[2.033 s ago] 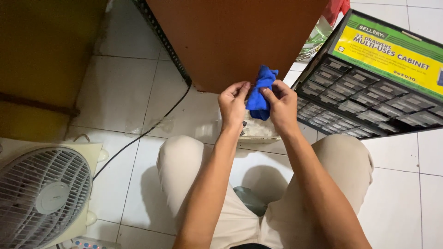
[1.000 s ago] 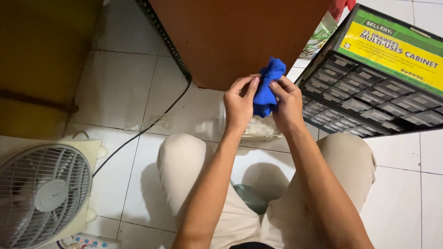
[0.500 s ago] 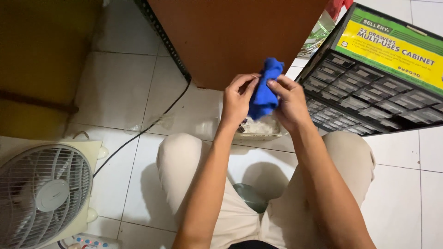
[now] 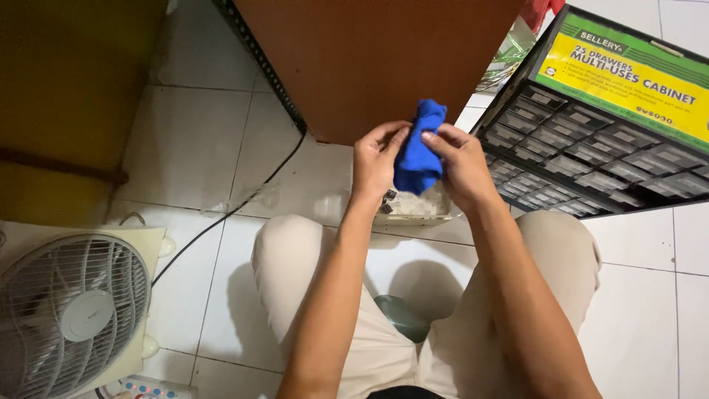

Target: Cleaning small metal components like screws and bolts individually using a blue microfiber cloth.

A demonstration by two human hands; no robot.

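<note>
Beige trousers (image 4: 310,281) cover the knees of the seated person at the bottom of the view, and a dark rounded object, too hidden to name, sits on the floor between the legs. Above the knees both hands meet in the air: the left hand (image 4: 375,164) and the right hand (image 4: 464,166) each have their fingers (image 4: 393,137) pinched closed on a bunched blue cloth (image 4: 418,151), which hangs between them well off the floor. Directly under it lies a small clear plastic tray (image 4: 417,207) with tiny parts in it, touching the white tiled floor (image 4: 185,140). I judge the grip light, only fingertips on soft fabric, so the cloth could slip and drop onto the tray, scattering or hiding the small parts. At lower left stands a white box fan (image 4: 70,310), with a power strip (image 4: 151,388) beside it and a black cable (image 4: 244,199) running across the tiles toward the hands. Farther off, a brown wooden panel (image 4: 377,59) stands just behind the cloth, and a black multi-drawer parts cabinet (image 4: 591,162) with a yellow-green label crowds the right hand's side.
</note>
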